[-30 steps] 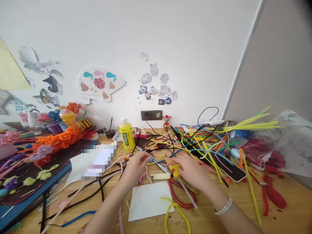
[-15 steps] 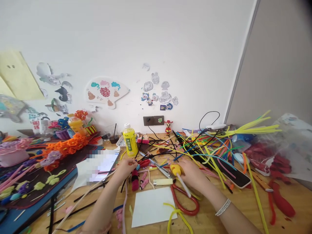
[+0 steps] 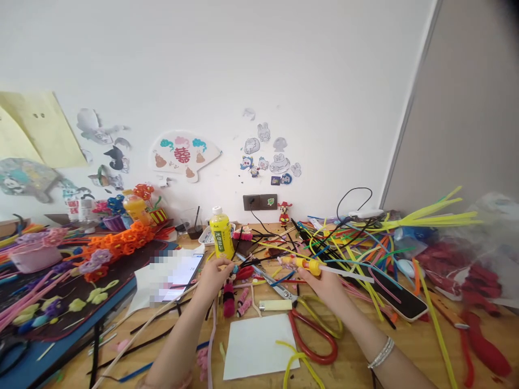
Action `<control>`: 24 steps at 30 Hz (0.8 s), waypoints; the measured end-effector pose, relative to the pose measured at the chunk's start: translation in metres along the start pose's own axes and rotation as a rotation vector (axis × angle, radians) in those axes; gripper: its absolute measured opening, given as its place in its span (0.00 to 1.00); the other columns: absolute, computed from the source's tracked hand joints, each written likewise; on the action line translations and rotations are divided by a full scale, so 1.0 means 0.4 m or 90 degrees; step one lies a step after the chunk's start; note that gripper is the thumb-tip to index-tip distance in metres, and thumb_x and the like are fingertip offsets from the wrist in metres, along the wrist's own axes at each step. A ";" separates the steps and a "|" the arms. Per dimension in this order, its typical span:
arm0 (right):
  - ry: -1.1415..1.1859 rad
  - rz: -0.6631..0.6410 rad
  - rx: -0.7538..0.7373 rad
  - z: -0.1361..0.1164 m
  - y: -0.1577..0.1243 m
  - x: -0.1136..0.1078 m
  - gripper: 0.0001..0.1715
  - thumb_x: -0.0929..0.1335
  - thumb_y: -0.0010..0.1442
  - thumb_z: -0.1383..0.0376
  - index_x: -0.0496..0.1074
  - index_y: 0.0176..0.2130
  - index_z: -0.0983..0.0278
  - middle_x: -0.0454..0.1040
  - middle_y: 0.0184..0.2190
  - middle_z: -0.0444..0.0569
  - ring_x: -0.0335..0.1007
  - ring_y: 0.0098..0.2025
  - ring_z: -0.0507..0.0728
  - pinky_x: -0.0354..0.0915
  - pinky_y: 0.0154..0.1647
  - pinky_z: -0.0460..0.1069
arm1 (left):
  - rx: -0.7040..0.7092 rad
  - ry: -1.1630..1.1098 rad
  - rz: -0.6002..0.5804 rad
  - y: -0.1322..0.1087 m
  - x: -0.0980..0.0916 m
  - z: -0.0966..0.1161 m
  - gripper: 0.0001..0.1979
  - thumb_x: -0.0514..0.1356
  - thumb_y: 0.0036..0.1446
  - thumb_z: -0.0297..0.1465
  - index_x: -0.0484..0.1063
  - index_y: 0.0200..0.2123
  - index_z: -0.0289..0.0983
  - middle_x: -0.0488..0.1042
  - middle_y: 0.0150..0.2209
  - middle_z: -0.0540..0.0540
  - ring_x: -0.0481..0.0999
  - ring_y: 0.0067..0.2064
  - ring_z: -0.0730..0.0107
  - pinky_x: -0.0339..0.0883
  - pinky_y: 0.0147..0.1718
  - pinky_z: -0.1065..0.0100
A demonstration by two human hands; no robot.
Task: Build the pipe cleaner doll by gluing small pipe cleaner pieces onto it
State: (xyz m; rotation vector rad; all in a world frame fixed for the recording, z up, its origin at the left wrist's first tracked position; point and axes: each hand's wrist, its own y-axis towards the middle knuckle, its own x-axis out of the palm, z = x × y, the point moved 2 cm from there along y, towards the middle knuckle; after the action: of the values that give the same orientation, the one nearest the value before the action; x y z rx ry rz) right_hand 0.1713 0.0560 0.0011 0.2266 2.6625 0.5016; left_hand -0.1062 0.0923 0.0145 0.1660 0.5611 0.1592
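My left hand (image 3: pixel 217 272) pinches a small blue piece (image 3: pixel 235 268) that has dark strands near it; its exact kind is hard to make out. My right hand (image 3: pixel 324 286) is closed around a yellow hot glue gun (image 3: pixel 308 265), whose nozzle end points left toward the left hand. A white glue stick (image 3: pixel 348 274) sticks out of its back to the right. Just below the left hand lies a black and dark pink fuzzy piece (image 3: pixel 229 300), beside a pink and black one (image 3: pixel 244 302). Between the hands rest the open blades of red-handled scissors (image 3: pixel 312 348).
A white paper sheet (image 3: pixel 259 348) and a pale lighter (image 3: pixel 275 305) lie in front. A yellow drink bottle (image 3: pixel 221 235) stands behind the left hand. Tangled pipe cleaners (image 3: pixel 357 248) and a phone (image 3: pixel 405 302) are at right. Orange fuzzy flowers (image 3: pixel 121 243) fill the left.
My right hand has lifted and turned the glue gun, so its stick now points right instead of down toward me. The left hand stays near the same spot; the view has shifted slightly left.
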 end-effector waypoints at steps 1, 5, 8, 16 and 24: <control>0.029 0.006 0.009 0.001 -0.001 0.002 0.22 0.65 0.50 0.53 0.73 0.35 0.67 0.77 0.34 0.54 0.72 0.37 0.62 0.65 0.40 0.53 | 0.009 -0.027 -0.010 -0.005 0.003 0.013 0.14 0.58 0.43 0.43 0.70 0.24 0.36 0.71 0.23 0.50 0.69 0.27 0.67 0.59 0.25 0.70; 0.113 0.006 0.010 -0.001 -0.009 0.012 0.24 0.64 0.50 0.49 0.73 0.33 0.67 0.77 0.29 0.52 0.72 0.33 0.60 0.66 0.35 0.51 | 0.024 -0.141 -0.117 -0.034 0.035 0.063 0.17 0.57 0.45 0.46 0.68 0.28 0.36 0.66 0.18 0.54 0.65 0.21 0.73 0.57 0.20 0.73; 0.146 -0.010 0.022 -0.001 -0.014 0.019 0.25 0.62 0.52 0.47 0.71 0.27 0.66 0.75 0.23 0.51 0.70 0.26 0.57 0.66 0.30 0.49 | 0.017 -0.204 -0.167 -0.053 0.067 0.081 0.17 0.58 0.45 0.46 0.66 0.26 0.36 0.64 0.17 0.55 0.64 0.18 0.76 0.57 0.18 0.74; 0.149 0.017 0.063 -0.012 -0.022 0.021 0.25 0.64 0.48 0.45 0.68 0.23 0.65 0.72 0.20 0.47 0.67 0.23 0.54 0.64 0.25 0.46 | -0.020 -0.310 -0.221 -0.065 0.124 0.074 0.18 0.60 0.43 0.46 0.63 0.26 0.37 0.70 0.20 0.52 0.68 0.18 0.75 0.59 0.16 0.74; 0.159 0.003 0.040 -0.019 -0.021 0.020 0.23 0.64 0.49 0.47 0.69 0.23 0.64 0.74 0.21 0.48 0.69 0.25 0.56 0.65 0.28 0.49 | -0.013 -0.331 -0.194 -0.063 0.131 0.071 0.18 0.66 0.34 0.40 0.64 0.27 0.37 0.70 0.21 0.53 0.71 0.22 0.72 0.65 0.23 0.70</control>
State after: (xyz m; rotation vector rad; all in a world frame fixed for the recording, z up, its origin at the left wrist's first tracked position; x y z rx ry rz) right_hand 0.1604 0.0477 0.0012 0.2010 2.9245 0.4748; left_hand -0.0446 0.0748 0.0063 0.0938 0.0625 -0.1734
